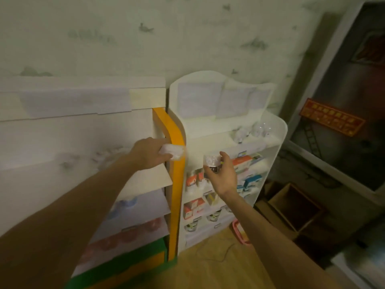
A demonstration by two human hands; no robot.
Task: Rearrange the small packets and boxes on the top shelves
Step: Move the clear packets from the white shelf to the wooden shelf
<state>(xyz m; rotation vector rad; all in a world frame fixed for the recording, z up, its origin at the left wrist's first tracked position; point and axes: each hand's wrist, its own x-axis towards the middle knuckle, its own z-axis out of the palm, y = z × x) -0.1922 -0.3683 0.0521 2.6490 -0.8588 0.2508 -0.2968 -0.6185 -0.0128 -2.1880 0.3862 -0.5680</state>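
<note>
Hands full at centre frame: left hand (149,152) clutches a crinkly white packet (173,151), right hand (224,176) pinches a small clear-wrapped packet (212,162); either loose, slippery hold could drop.

View: one head-worn wide-angle camera, no second view.
Facing: forward and down, toward two shelf units against a wall.
Tilt: frame leans; uprights slant, edges bow from the lens.
Range: close, about arm's reach of the shelves; both forearms enter from the lower edge.
Centre of frame: orange side panel (174,163), white shelf unit (275,142) just right of it.
Lower middle: wooden floor (212,265).
Right edge: dark, blurred.
</note>
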